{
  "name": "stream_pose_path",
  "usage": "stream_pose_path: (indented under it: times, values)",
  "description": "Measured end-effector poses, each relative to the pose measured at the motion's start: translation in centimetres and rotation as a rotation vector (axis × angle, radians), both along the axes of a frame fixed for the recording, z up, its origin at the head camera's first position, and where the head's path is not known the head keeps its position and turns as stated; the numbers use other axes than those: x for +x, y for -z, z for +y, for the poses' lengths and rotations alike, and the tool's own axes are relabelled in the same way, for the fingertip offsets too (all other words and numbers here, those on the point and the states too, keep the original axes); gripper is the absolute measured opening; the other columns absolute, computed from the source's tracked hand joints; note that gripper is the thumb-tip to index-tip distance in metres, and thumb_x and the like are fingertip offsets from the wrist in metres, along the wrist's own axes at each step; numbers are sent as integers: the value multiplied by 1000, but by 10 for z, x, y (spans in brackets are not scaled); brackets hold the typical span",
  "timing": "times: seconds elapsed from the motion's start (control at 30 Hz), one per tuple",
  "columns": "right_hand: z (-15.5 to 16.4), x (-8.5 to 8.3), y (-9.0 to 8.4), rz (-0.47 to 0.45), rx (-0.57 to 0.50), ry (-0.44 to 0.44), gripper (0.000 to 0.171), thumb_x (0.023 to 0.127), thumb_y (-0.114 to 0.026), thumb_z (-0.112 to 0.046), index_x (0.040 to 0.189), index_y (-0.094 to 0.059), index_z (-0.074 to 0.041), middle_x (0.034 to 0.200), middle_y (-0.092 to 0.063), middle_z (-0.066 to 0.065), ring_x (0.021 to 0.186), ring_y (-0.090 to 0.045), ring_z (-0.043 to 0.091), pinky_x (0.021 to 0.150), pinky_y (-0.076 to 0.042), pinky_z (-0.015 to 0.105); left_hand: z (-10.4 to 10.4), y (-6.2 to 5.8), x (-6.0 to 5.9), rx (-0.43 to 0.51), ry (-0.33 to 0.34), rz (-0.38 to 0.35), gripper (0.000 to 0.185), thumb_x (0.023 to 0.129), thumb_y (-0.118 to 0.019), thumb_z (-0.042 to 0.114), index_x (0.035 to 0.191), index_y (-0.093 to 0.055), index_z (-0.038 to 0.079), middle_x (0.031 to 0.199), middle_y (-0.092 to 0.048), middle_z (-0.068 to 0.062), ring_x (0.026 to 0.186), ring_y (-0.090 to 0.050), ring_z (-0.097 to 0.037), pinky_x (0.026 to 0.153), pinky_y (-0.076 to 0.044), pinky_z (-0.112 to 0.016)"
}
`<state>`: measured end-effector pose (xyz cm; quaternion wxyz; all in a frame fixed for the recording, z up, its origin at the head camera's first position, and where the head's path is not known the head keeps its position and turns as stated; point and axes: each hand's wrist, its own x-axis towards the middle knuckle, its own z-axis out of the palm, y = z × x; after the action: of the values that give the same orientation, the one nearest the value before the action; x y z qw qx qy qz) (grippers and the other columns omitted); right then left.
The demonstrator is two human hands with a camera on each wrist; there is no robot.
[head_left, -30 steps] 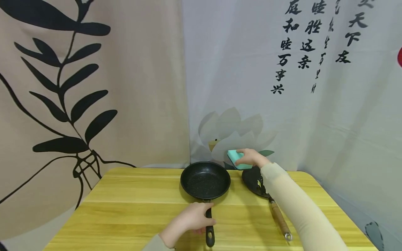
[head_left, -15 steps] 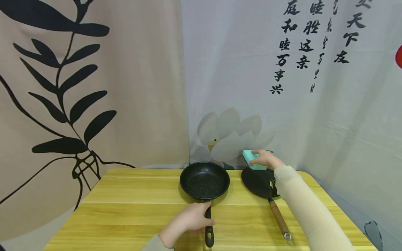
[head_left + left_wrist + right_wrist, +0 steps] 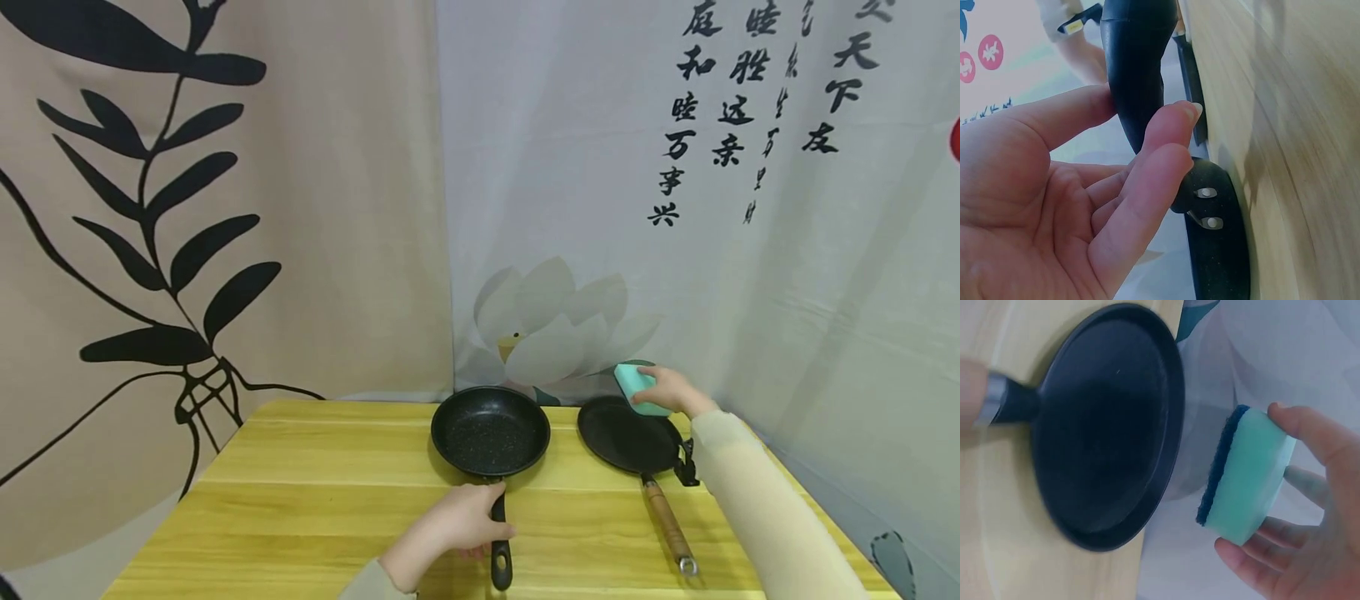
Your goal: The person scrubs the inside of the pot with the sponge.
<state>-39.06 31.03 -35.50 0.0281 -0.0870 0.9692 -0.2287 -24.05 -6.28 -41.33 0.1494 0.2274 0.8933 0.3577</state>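
Printed cloth is hanging behind the yellow table (image 3: 300, 500). Your left hand (image 3: 450, 529) is gripping the handle of the speckled frying pan (image 3: 490, 431). Just right of that pan, your right hand (image 3: 670, 390) is pinching the green sponge (image 3: 637, 385) over the flat pan's (image 3: 626, 435) far rim. You're between pans; lowering the sponge seems next, with nothing blocking.

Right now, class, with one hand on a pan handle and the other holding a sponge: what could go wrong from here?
1. The flat pan sits near the table's back edge; a hard scrub might push it off.
2. The right hand has only a fingertip grip on the sponge; it may slip.
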Motion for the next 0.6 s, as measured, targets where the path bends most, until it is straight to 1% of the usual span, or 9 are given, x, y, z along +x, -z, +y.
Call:
stream_pose_path:
  times: [0.13, 0.27, 0.37, 0.6]
  values:
    - [15, 5, 5, 14, -2, 20, 78, 88, -68, -26, 147, -31, 9, 146, -27, 39, 129, -28, 57, 96, -37, 66, 0, 1, -1, 0, 0, -2, 69, 86, -72, 22, 143, -43, -6, 55, -61, -5, 45, -63, -23, 42, -54, -40]
    - [29, 9, 9, 9, 9, 55, 80, 87, -68, -29, 147, -29, 8, 144, -28, 40, 123, -36, 56, 89, -42, 62, 0, 2, -1, -5, -3, -4, 69, 86, -72, 22, 142, -43, -5, 55, -62, -5, 44, -62, -21, 41, -53, -39]
    - [38, 12, 10, 10, 10, 63, 81, 87, -67, -28, 147, -28, 10, 142, -28, 41, 119, -39, 56, 84, -44, 59, 0, 3, -1, -4, -5, -10, 69, 86, -72, 21, 142, -43, -5, 55, -62, -6, 43, -61, -20, 41, -53, -39]
    - [57, 20, 9, 19, 17, 79, 81, 87, -67, -28, 146, -27, 12, 140, -29, 44, 113, -43, 54, 80, -44, 57, 0, 3, -2, -5, -8, -11, 68, 86, -72, 21, 142, -44, -4, 55, -62, -6, 41, -60, -19, 40, -53, -38]
